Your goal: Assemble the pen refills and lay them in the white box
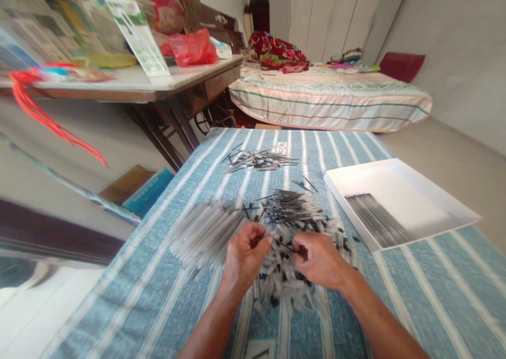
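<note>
My left hand (247, 251) is closed in a pinch, with a small translucent piece showing at its fingertips. To its right, my right hand (318, 259) is closed around a thin dark piece. Both hands are above a pile of small clear and black parts (282, 285). Left of them lies a stack of translucent tubes (207, 232). Beyond the hands is a heap of thin dark rods (290, 206), and farther back a second heap of thin sticks (261, 159).
A white open box (427, 195) holding a row of dark-filled tubes (375, 219) stands at the right on the striped cloth (158, 274). A side table (182, 79) with bags is at the left, a bed (328, 98) behind.
</note>
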A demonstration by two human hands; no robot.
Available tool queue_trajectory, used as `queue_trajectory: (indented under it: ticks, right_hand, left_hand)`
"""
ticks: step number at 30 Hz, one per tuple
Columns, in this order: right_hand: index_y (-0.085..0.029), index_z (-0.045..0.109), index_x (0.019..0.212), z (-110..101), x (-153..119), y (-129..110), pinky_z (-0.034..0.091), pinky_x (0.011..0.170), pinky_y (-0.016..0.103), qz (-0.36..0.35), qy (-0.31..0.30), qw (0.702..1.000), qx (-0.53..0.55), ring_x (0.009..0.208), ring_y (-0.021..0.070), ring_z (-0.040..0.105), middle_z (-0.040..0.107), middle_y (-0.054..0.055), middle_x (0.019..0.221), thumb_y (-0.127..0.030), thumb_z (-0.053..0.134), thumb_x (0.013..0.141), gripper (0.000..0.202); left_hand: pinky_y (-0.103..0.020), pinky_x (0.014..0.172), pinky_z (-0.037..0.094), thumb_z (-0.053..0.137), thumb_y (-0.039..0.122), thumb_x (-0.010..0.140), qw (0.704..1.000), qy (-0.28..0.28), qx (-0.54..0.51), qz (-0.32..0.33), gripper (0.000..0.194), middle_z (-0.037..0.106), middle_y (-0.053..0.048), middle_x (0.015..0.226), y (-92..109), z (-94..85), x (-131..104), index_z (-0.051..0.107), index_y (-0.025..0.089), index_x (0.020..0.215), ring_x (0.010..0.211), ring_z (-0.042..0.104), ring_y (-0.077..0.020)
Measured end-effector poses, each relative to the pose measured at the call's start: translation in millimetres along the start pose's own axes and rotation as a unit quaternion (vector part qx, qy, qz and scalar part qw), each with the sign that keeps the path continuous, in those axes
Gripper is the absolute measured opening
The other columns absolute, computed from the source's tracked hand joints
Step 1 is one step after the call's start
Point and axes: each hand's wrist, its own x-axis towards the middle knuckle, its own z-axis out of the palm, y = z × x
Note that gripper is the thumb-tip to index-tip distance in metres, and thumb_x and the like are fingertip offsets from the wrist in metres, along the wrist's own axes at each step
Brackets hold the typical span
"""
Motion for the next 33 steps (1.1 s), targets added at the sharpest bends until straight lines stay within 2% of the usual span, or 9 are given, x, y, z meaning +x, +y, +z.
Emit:
queue_trajectory:
  ticks: [9,11,14,16,18,22,27,31,33]
  right_hand:
    - [-0.019,0.048,0.061,2.5,-2.7,1.3,0.030,0.054,0.022,-0.037,0.026,0.998,-0.040,0.057,0.0114,0.046,0.050,-0.002,0.059,-0.010,0.050,0.065,0.010]
    - [-0.019,0.052,0.067,3.6,-1.9,4.1,0.034,0.058,0.022,-0.047,0.072,0.995,-0.048,0.062,0.0127,0.050,0.054,0.000,0.066,-0.010,0.049,0.068,0.009]
    - [-0.018,0.056,0.077,3.4,-0.8,6.6,0.039,0.064,0.024,-0.067,0.185,0.980,-0.033,0.070,0.0150,0.053,0.058,0.004,0.076,-0.012,0.049,0.074,0.009]
    - [-0.017,0.056,0.078,2.8,-1.2,4.8,0.040,0.063,0.024,-0.078,0.245,0.966,-0.009,0.068,0.0145,0.053,0.058,0.005,0.074,-0.014,0.049,0.078,0.008]
    - [-0.017,0.057,0.076,3.0,-2.7,0.8,0.040,0.059,0.023,-0.086,0.267,0.960,0.011,0.061,0.0131,0.051,0.056,0.003,0.067,-0.016,0.049,0.080,0.009]
    - [-0.017,0.059,0.076,7.4,-5.2,-5.5,0.040,0.057,0.023,-0.097,0.240,0.966,0.022,0.058,0.0128,0.051,0.054,0.003,0.062,-0.016,0.045,0.084,0.016]
    - [-0.014,0.062,0.089,8.3,-5.9,-5.6,0.041,0.061,0.025,-0.080,0.248,0.963,0.070,0.063,0.0140,0.053,0.057,0.005,0.068,-0.016,0.043,0.085,0.020]
    - [-0.015,0.063,0.073,8.7,-5.8,-12.5,0.037,0.050,0.023,-0.009,0.133,0.970,0.203,0.051,0.0108,0.048,0.051,0.000,0.055,-0.027,0.049,0.084,0.021]
    - [-0.015,0.062,0.076,13.5,-4.9,-17.3,0.034,0.042,0.020,0.079,0.074,0.939,0.328,0.044,0.0089,0.046,0.053,-0.001,0.053,-0.035,0.053,0.082,0.023]
  left_hand:
    - [-0.015,0.040,0.032,0.067,0.019,0.062,0.998,0.023,-0.058,-0.022,0.017,0.053,0.008,0.048,-4.0,-0.5,1.0,0.051,0.016,0.068,0.042,0.046,-0.0057]
    - [-0.015,0.040,0.032,0.067,0.017,0.061,0.995,0.060,-0.084,-0.016,0.018,0.053,0.008,0.048,-3.8,-1.2,2.4,0.051,0.016,0.068,0.042,0.046,-0.0050]
    - [-0.014,0.039,0.031,0.068,0.016,0.059,0.980,0.138,-0.146,-0.004,0.020,0.053,0.009,0.047,-1.3,-4.4,5.2,0.051,0.016,0.070,0.040,0.045,-0.0043]
    - [-0.014,0.039,0.031,0.069,0.015,0.058,0.968,0.173,-0.183,0.000,0.022,0.053,0.009,0.046,0.6,-7.2,7.0,0.051,0.016,0.070,0.040,0.045,-0.0045]
    - [-0.014,0.039,0.032,0.070,0.013,0.058,0.959,0.190,-0.209,0.000,0.023,0.054,0.008,0.047,1.8,-9.1,8.3,0.051,0.016,0.070,0.040,0.047,-0.0048]
    - [-0.014,0.040,0.034,0.070,0.011,0.057,0.950,0.204,-0.236,0.008,0.023,0.055,0.008,0.049,2.7,-10.9,9.7,0.052,0.016,0.069,0.041,0.049,-0.0051]
    - [-0.014,0.039,0.033,0.070,0.011,0.057,0.941,0.248,-0.229,0.034,0.022,0.055,0.007,0.048,5.7,-17.1,12.8,0.052,0.016,0.069,0.040,0.049,-0.0055]
    - [-0.015,0.039,0.033,0.069,0.010,0.057,0.940,0.242,-0.239,0.031,0.022,0.054,0.007,0.048,7.8,-16.5,11.9,0.052,0.016,0.069,0.040,0.049,-0.0058]
    - [-0.015,0.039,0.033,0.070,0.011,0.057,0.943,0.221,-0.248,0.024,0.022,0.055,0.007,0.050,8.1,-12.1,9.2,0.052,0.016,0.068,0.041,0.049,-0.0055]
